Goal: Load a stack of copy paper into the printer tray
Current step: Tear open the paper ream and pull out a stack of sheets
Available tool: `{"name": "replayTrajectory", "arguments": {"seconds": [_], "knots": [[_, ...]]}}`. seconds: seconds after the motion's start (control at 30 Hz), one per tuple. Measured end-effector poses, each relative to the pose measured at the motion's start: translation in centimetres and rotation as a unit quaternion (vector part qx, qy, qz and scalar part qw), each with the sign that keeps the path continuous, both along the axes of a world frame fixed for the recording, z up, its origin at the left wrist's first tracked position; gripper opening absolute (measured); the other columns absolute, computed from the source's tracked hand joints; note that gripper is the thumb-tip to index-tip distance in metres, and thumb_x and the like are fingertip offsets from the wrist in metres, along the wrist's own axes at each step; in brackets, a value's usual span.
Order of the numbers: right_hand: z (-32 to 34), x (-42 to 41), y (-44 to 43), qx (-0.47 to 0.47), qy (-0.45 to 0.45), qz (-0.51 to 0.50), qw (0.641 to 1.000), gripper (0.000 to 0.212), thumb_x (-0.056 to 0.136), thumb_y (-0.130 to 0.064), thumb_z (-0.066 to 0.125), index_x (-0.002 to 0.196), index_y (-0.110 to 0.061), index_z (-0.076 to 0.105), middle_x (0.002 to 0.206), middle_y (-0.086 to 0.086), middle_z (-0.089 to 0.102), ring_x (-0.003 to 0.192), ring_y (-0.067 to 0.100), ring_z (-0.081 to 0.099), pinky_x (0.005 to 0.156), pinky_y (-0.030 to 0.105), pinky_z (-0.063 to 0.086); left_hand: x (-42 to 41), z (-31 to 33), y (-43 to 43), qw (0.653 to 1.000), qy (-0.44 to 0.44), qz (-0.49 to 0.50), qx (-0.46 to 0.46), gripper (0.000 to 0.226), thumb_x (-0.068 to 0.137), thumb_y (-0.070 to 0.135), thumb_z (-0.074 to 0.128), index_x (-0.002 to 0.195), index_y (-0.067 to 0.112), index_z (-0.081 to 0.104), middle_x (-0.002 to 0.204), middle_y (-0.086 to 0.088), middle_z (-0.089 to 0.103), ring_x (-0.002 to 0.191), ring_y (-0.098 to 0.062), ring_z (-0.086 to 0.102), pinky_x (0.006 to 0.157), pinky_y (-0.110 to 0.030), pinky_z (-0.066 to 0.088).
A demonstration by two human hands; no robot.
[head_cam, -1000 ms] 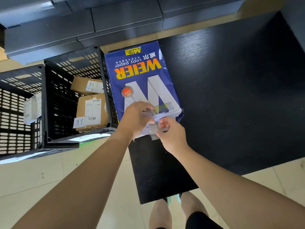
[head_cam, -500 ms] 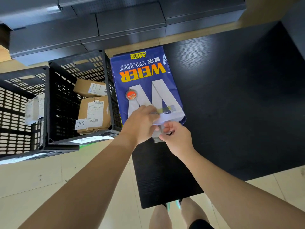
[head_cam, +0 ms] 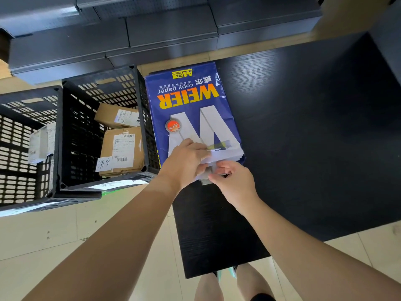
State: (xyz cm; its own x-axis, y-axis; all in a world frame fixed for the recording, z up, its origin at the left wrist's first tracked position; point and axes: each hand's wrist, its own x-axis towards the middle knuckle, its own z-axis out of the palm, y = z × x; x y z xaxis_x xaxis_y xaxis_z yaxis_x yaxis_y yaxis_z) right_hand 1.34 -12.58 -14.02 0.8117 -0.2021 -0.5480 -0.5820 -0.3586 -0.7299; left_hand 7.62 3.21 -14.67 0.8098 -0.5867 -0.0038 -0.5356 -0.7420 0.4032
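Observation:
A blue "WEIER copy paper" ream (head_cam: 191,109) lies flat at the left edge of a black table (head_cam: 303,137), its near end torn open. White sheets (head_cam: 225,156) stick out of that open end. My left hand (head_cam: 184,162) grips the near left corner of the wrapper and sheets from above. My right hand (head_cam: 234,183) pinches the protruding sheets from below, just right of the left hand. No printer tray is in view.
Two black slatted crates (head_cam: 65,135) stand on the floor left of the table; the nearer one holds cardboard parcels (head_cam: 122,148). Dark grey cabinets (head_cam: 152,35) run along the far side. My legs (head_cam: 227,285) stand at the table's near corner.
Both hands stay at the ream's open end with only small finger shifts. The view has drifted, so the ream sits slightly lower and further right in frame.

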Motion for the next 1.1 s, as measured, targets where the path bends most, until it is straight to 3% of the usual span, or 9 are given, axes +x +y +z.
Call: {"name": "replayTrajectory", "arguments": {"seconds": [0.2, 0.3, 0.47, 0.67, 0.8, 0.93, 1.0, 1.1], "knots": [[0.0, 0.1, -0.1, 0.028, 0.017, -0.023, 0.999, 0.034, 0.084, -0.025, 0.076, 0.117, -0.017, 0.07, 0.096, -0.01, 0.069, 0.097, 0.013, 0.067, 0.092, 0.033, 0.055, 0.3, 0.0, 0.3, 1.0, 0.006, -0.01, -0.005, 0.014, 0.083, 0.011, 0.072, 0.096, 0.006, 0.074, 0.097, -0.007, 0.074, 0.086, -0.032, 0.056, 0.074, -0.044, 0.053], [-0.1, 0.1, 0.0, 0.04, 0.021, -0.037, 0.998, 0.033, 0.087, -0.027, 0.071, 0.119, -0.017, 0.07, 0.099, -0.007, 0.07, 0.095, 0.01, 0.065, 0.089, 0.03, 0.053, 0.0, -0.6, 0.0, 0.999, -0.027, -0.014, 0.038, 0.016, 0.085, 0.013, 0.062, 0.097, 0.008, 0.072, 0.094, -0.006, 0.073, 0.08, -0.031, 0.055, 0.067, -0.046, 0.054], [-0.2, 0.4, 0.1, 0.062, 0.025, -0.072, 0.995, 0.023, 0.09, -0.031, 0.068, 0.109, -0.018, 0.073, 0.094, -0.009, 0.067, 0.089, 0.008, 0.063, 0.069, 0.017, 0.045, -1.3, -0.4, -0.5, 0.993, -0.08, -0.005, 0.082, 0.025, 0.07, 0.009, 0.082, 0.092, 0.002, 0.073, 0.103, -0.015, 0.075, 0.078, -0.036, 0.066, 0.059, -0.042, 0.057], [-0.5, 0.9, 0.5, 0.134, 0.053, -0.138, 0.98, 0.013, 0.092, -0.037, 0.065, 0.098, -0.025, 0.066, 0.093, -0.007, 0.066, 0.085, 0.006, 0.06, 0.066, 0.02, 0.044, -1.9, -0.4, -0.6, 0.992, -0.104, 0.01, 0.075, 0.026, 0.072, 0.015, 0.081, 0.094, 0.003, 0.074, 0.108, -0.015, 0.075, 0.085, -0.034, 0.069, 0.065, -0.04, 0.057], [-0.7, 1.6, 0.9, 0.162, 0.061, -0.186, 0.967, 0.012, 0.09, -0.036, 0.068, 0.091, -0.024, 0.07, 0.101, 0.002, 0.07, 0.094, 0.014, 0.063, 0.072, 0.027, 0.046, -1.9, -0.9, -0.5, 0.994, -0.095, 0.018, 0.052, 0.026, 0.072, 0.018, 0.084, 0.094, 0.007, 0.074, 0.105, -0.01, 0.075, 0.084, -0.03, 0.068, 0.065, -0.039, 0.057], [-0.6, 2.1, 1.4, 0.188, 0.081, -0.248, 0.947, 0.025, 0.084, -0.025, 0.073, 0.106, -0.012, 0.072, 0.102, 0.005, 0.074, 0.095, 0.018, 0.067, 0.066, 0.027, 0.046, -1.7, -1.2, -0.2, 0.996, -0.083, 0.026, 0.022, 0.017, 0.08, 0.018, 0.071, 0.095, 0.01, 0.075, 0.106, -0.006, 0.075, 0.084, -0.029, 0.066, 0.064, -0.04, 0.056], [-0.5, 2.1, 1.7, 0.189, 0.083, -0.259, 0.944, 0.016, 0.084, -0.02, 0.07, 0.098, -0.013, 0.074, 0.097, 0.002, 0.076, 0.094, 0.017, 0.068, 0.065, 0.026, 0.044, -1.5, -1.0, 0.1, 0.998, -0.059, 0.023, 0.004, 0.027, 0.086, 0.026, 0.056, 0.098, 0.011, 0.075, 0.11, -0.005, 0.075, 0.086, -0.029, 0.066, 0.068, -0.041, 0.057], [-0.3, 1.8, 1.9, 0.175, 0.094, -0.256, 0.946, 0.016, 0.084, -0.022, 0.068, 0.096, -0.014, 0.075, 0.095, 0.001, 0.076, 0.094, 0.019, 0.068, 0.065, 0.027, 0.045, -1.2, -0.8, 0.6, 1.0, -0.014, 0.013, -0.014, 0.033, 0.084, 0.03, 0.062, 0.107, 0.01, 0.075, 0.118, -0.006, 0.073, 0.092, -0.03, 0.064, 0.077, -0.042, 0.056]]}}
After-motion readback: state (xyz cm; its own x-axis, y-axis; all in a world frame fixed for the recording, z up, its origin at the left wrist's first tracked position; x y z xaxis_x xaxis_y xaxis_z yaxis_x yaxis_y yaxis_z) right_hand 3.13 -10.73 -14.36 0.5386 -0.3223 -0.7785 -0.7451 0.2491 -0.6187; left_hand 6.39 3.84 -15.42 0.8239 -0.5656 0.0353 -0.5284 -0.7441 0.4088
